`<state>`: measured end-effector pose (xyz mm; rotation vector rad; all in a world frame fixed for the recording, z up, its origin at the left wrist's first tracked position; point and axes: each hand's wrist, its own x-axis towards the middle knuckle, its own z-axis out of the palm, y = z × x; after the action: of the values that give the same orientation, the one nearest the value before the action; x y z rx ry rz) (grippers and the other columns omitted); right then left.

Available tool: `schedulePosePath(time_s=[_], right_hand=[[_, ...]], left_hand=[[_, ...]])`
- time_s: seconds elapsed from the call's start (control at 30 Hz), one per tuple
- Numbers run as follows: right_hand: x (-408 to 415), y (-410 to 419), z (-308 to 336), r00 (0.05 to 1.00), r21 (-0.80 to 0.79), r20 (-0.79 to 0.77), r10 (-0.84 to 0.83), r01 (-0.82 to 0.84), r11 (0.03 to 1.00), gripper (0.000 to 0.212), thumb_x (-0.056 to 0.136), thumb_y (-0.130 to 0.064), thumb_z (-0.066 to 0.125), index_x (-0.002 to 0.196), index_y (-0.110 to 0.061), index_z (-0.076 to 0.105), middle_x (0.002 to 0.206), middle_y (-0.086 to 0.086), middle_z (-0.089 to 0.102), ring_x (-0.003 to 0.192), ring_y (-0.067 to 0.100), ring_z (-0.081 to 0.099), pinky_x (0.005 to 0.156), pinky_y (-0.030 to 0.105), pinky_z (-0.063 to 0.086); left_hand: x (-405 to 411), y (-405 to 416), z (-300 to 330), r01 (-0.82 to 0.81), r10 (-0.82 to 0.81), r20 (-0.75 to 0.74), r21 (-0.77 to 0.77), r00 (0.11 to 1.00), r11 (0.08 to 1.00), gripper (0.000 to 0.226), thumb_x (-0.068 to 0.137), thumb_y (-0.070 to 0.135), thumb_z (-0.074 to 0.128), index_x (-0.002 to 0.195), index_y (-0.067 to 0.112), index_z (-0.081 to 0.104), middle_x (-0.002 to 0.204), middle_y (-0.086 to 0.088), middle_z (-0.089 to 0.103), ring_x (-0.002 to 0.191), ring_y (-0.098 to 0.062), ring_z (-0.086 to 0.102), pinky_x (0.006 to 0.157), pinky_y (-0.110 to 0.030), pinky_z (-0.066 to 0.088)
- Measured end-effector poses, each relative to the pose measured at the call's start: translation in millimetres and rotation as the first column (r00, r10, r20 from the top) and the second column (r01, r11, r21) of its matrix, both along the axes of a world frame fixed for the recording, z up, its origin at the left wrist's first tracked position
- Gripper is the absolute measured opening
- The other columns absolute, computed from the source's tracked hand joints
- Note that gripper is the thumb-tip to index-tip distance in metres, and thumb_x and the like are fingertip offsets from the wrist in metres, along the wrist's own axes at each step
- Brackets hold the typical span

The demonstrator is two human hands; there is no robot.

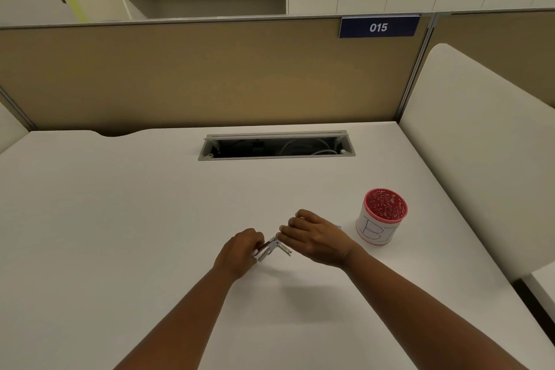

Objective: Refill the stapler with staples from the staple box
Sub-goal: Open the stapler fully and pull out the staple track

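— Head view: where's the stapler [271,248]?
— Swung open on the tabletop [150,204], left of the red cup [380,216]. Left hand [240,251] pinches its near end; right hand [315,237] has fingers closed at its hinge.

Both forearms are bare, with seemingly no rings on the left hand [240,249] or right hand [315,239].

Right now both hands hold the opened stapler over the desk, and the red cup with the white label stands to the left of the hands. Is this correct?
Not quite. The head view shows the red cup to the right of the hands, not the left. The rest holds: the left hand and right hand hold the opened stapler over the desk.
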<state>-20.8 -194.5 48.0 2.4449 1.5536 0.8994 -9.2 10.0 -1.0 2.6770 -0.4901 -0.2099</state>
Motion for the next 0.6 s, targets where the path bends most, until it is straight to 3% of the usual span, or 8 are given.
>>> schedulePosePath(time_s=[0.1,0.37,0.5,0.6], right_hand=[[1.9,1.1,4.8,1.000,0.023,-0.003,0.005,-0.005,1.000,0.034,0.093,-0.007,0.039,0.088,-0.019,0.071,0.082,-0.007,0.073,0.071,0.009,0.065,0.078,0.023,0.054],[10.4,-6.0,6.8,0.998,0.012,-0.061,0.008,-0.007,1.000,0.015,0.084,-0.009,0.057,0.084,-0.018,0.069,0.081,-0.004,0.073,0.071,0.011,0.066,0.081,0.024,0.053],[10.7,-10.6,0.5,0.989,0.149,-0.113,-0.099,0.116,0.982,0.013,0.081,-0.006,0.060,0.085,-0.015,0.069,0.080,-0.002,0.074,0.071,0.014,0.066,0.077,0.025,0.054],[10.5,-11.7,-3.6,0.926,0.261,-0.296,-0.235,0.316,0.912,0.018,0.074,0.001,0.068,0.081,-0.016,0.069,0.072,-0.002,0.073,0.065,0.018,0.066,0.066,0.026,0.051]], left_hand=[[1.6,0.6,0.3,-0.049,0.048,-0.028,-0.059,0.998,0.997,0.015,0.069,0.000,0.063,0.083,0.004,0.058,0.073,0.005,0.045,0.074,-0.020,0.047,0.068,-0.035,0.042],[1.7,-4.6,-4.0,-0.126,0.101,-0.148,-0.169,0.984,0.978,0.021,0.061,-0.001,0.074,0.078,0.006,0.063,0.076,0.002,0.057,0.068,-0.017,0.050,0.069,-0.034,0.049],[5.4,-2.2,-2.6,-0.165,0.118,-0.192,-0.252,0.974,0.954,0.016,0.066,0.000,0.073,0.078,0.009,0.066,0.075,0.002,0.060,0.067,-0.018,0.054,0.072,-0.035,0.052],[8.1,2.8,0.9,-0.173,0.105,-0.243,-0.277,0.964,0.945,0.014,0.077,0.002,0.065,0.088,0.010,0.070,0.085,-0.004,0.068,0.073,-0.015,0.062,0.073,-0.028,0.051]])
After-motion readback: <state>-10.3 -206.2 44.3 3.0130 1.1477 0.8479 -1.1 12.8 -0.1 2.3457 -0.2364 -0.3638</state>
